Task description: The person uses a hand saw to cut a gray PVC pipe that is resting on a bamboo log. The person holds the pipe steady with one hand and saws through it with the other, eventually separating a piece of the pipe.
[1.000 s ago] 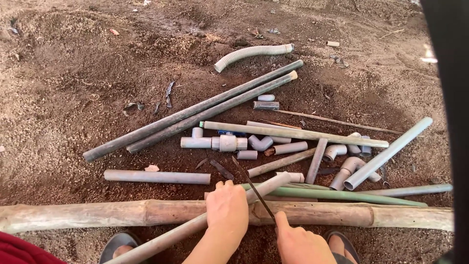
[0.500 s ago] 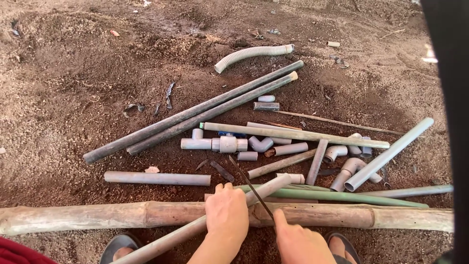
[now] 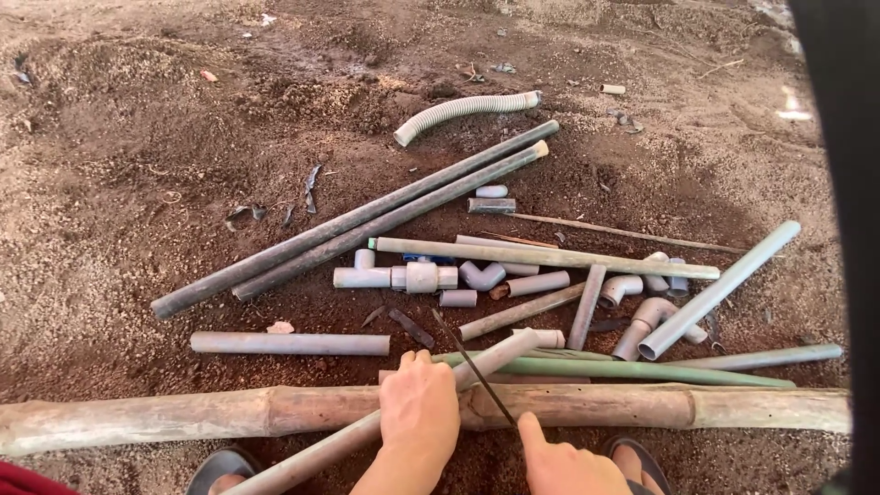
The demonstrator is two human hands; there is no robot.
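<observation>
My left hand (image 3: 420, 412) presses down on a grey plastic pipe (image 3: 500, 353) that lies slantwise across a thick bamboo pole (image 3: 642, 405). My right hand (image 3: 564, 463) holds a thin dark saw blade (image 3: 472, 365) that runs up and left across the pipe, just right of my left hand. Beyond the pole a pile of grey pipe pieces and fittings lies on the dirt, among them a T-joint assembly (image 3: 403, 277), a long pale pipe (image 3: 550, 258) and two long dark pipes (image 3: 367, 220).
A corrugated grey hose (image 3: 463, 110) lies farther out. A short grey pipe (image 3: 289, 344) rests left of my hands, a green pipe (image 3: 632, 369) to the right. My sandalled feet (image 3: 215, 469) are below the pole. A dark post (image 3: 839, 229) stands at the right edge.
The saw blade and my right hand have shifted slightly along the pipe; my left hand stays in place on the pipe.
</observation>
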